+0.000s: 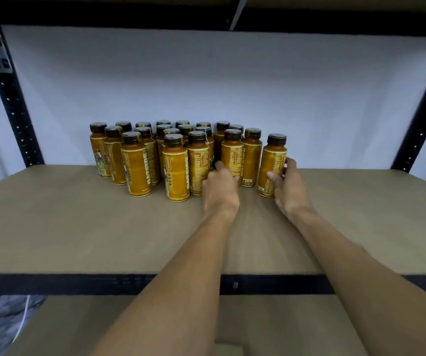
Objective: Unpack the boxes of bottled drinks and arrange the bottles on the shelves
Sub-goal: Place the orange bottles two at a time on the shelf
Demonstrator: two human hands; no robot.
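As the right hand (287, 186) wraps the upright end bottle (273, 163), standing slightly right of the pack (155, 155) on the shelf (78, 227), the left hand (220, 187) grips the next bottle (232, 152) inward; closing that gap looks next.

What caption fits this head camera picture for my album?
Left hand grips one bottle, right hand grips the end bottle, beside the cluster on the shelf.

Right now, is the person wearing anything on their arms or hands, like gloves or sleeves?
No. The left hand and right hand are bare, no gloves. The left forearm and right forearm show no sleeves, watch or bracelet. Rings are too small to tell.
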